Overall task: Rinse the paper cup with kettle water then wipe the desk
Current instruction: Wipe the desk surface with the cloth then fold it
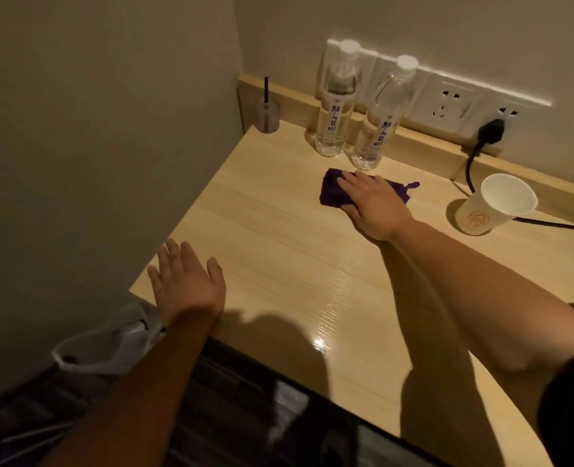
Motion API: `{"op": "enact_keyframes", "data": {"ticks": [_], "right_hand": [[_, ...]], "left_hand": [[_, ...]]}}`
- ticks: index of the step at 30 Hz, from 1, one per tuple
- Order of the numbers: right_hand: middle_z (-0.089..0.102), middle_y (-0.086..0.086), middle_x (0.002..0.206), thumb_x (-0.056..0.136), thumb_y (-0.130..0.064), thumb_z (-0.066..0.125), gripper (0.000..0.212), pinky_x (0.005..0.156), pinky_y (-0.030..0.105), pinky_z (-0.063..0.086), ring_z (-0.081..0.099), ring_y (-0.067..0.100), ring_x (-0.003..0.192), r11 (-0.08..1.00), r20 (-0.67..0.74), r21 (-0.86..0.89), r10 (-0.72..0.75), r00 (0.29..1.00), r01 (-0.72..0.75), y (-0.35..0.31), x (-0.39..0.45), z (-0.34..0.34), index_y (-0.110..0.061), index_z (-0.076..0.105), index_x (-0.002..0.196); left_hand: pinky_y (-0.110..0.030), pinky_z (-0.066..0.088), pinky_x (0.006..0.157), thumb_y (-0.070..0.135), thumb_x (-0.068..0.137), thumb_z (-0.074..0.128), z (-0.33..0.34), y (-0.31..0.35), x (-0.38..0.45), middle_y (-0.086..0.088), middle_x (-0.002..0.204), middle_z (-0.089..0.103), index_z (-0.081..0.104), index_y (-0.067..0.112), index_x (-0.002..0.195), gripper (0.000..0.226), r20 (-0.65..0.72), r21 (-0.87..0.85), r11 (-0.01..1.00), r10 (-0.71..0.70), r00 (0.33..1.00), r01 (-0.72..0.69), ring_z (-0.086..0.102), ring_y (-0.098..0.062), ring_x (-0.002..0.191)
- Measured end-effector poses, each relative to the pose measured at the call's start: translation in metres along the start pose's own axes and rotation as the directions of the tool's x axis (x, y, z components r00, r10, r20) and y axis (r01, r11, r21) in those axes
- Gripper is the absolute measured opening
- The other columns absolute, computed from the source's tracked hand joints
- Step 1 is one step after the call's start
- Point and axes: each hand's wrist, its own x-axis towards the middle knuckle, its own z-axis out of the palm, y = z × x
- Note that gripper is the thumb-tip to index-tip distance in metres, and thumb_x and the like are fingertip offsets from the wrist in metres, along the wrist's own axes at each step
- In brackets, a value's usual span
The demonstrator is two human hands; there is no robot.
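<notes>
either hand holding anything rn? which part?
Right hand lies flat on the folded purple cloth, palm and fingers pressing its top against the light wooden desk: no pinch visible. Left hand is open, holding nothing.

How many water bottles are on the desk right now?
2. One water bottle stands upright at the back by the wall; the other water bottle stands just right of it, directly behind the purple cloth. No others are visible.

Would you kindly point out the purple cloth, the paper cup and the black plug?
purple cloth (pixel 332 193): head view, bare left part.
paper cup (pixel 481 220): head view, outer wall.
black plug (pixel 490 131): head view, plug body.
</notes>
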Motion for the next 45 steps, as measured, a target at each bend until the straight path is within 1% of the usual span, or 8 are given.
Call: {"op": "enact_keyframes", "data": {"ticks": [21, 23, 27, 29, 32, 37, 40, 45], "right_hand": [[0.039, -0.006, 0.147, 0.09, -0.018, 0.063, 0.055, 0.115, 0.037, 0.019, 0.03, 0.014, 0.139, 0.859, 0.086, 0.463, 0.203, 0.975, -0.22, -0.16, -0.376, -0.001, -0.022, 0.041, 0.14], [0.046, -0.015, 0.142, 0.094, -0.029, 0.051, 0.044, 0.112, 0.023, 0.021, 0.035, 0.002, 0.135, 0.588, 0.157, 0.728, 0.359, 0.92, -0.354, -0.161, -0.381, -0.02, -0.034, 0.044, 0.137], [0.072, 0.004, 0.109, 0.091, -0.039, 0.053, 0.029, 0.094, 0.051, 0.048, 0.066, 0.027, 0.105, -0.44, 0.561, 0.823, 0.537, 0.63, -0.359, -0.129, -0.366, -0.061, -0.028, 0.065, 0.115], [0.072, 0.007, 0.108, 0.094, -0.034, 0.052, 0.026, 0.084, 0.051, 0.052, 0.068, 0.027, 0.1, -0.589, 0.589, 0.78, 0.578, 0.564, -0.211, -0.103, -0.347, -0.079, -0.023, 0.065, 0.114], [0.074, 0.0, 0.099, 0.096, -0.038, 0.048, 0.02, 0.076, 0.045, 0.056, 0.069, 0.026, 0.096, -0.354, 0.399, 0.916, 0.738, 0.544, -0.19, -0.06, -0.3, -0.099, -0.035, 0.067, 0.104], [0.049, -0.005, 0.141, 0.094, -0.02, 0.053, 0.05, 0.105, 0.037, 0.036, 0.042, 0.015, 0.129, 0.813, -0.241, 0.483, 0.479, 0.844, -0.324, 0.017, -0.186, -0.071, -0.032, 0.04, 0.141], [0.032, 0.004, 0.154, 0.097, -0.02, 0.05, 0.054, 0.114, 0.042, 0.022, 0.027, 0.025, 0.14, 0.98, -0.007, 0.047, 0.195, 0.981, -0.194, 0.044, -0.133, -0.031, -0.021, 0.031, 0.147], [0.03, 0.006, 0.155, 0.098, -0.034, 0.042, 0.054, 0.114, 0.045, 0.017, 0.024, 0.029, 0.141, 0.995, 0.023, 0.003, 0.098, 0.995, -0.098, 0.06, -0.135, -0.001, -0.017, 0.03, 0.148]], "left_hand": [[-0.052, 0.003, 0.118, 0.046, 0.099, 0.019, -0.017, -0.001, -0.011, -0.021, 0.16, 0.008, 0.013, 0.0, 0.151, 0.069, 0.074, 0.019, 0.998, 0.062, 0.995, -0.064, 0.004, -0.034, 0.147], [-0.052, 0.0, 0.118, 0.048, 0.099, 0.016, -0.02, 0.001, -0.015, -0.02, 0.16, 0.005, 0.012, 0.001, 0.151, 0.07, 0.098, 0.036, 0.997, 0.061, 0.993, -0.064, 0.001, -0.033, 0.147], [-0.049, -0.003, 0.117, 0.047, 0.1, 0.019, -0.013, 0.03, -0.041, -0.018, 0.161, 0.003, 0.013, 0.002, 0.151, 0.068, 0.143, -0.059, 0.992, 0.12, 0.982, -0.113, -0.002, -0.031, 0.148], [-0.049, -0.001, 0.118, 0.046, 0.1, 0.021, -0.007, 0.045, -0.051, -0.018, 0.161, 0.004, 0.015, 0.002, 0.151, 0.067, 0.148, -0.104, 0.989, 0.116, 0.982, -0.101, -0.001, -0.031, 0.147], [-0.05, 0.0, 0.118, 0.044, 0.101, 0.023, 0.002, 0.052, -0.055, -0.019, 0.16, 0.008, 0.018, 0.001, 0.15, 0.066, 0.099, -0.082, 0.994, 0.086, 0.991, -0.078, 0.001, -0.032, 0.147], [-0.05, -0.001, 0.117, 0.048, 0.099, 0.022, 0.011, 0.056, -0.055, -0.02, 0.16, 0.009, 0.017, 0.0, 0.15, 0.07, 0.051, -0.018, 0.997, 0.071, 0.996, -0.07, 0.001, -0.032, 0.147], [-0.051, 0.002, 0.117, 0.046, 0.099, 0.024, 0.012, 0.056, -0.056, -0.021, 0.159, 0.011, 0.019, -0.001, 0.149, 0.069, 0.028, -0.012, 0.997, 0.073, 0.997, -0.073, 0.003, -0.033, 0.147], [-0.053, 0.004, 0.116, 0.047, 0.098, 0.022, 0.016, 0.054, -0.056, -0.023, 0.158, 0.013, 0.02, -0.002, 0.148, 0.07, 0.006, 0.008, 0.996, 0.09, 0.996, -0.091, 0.005, -0.034, 0.147]]}}
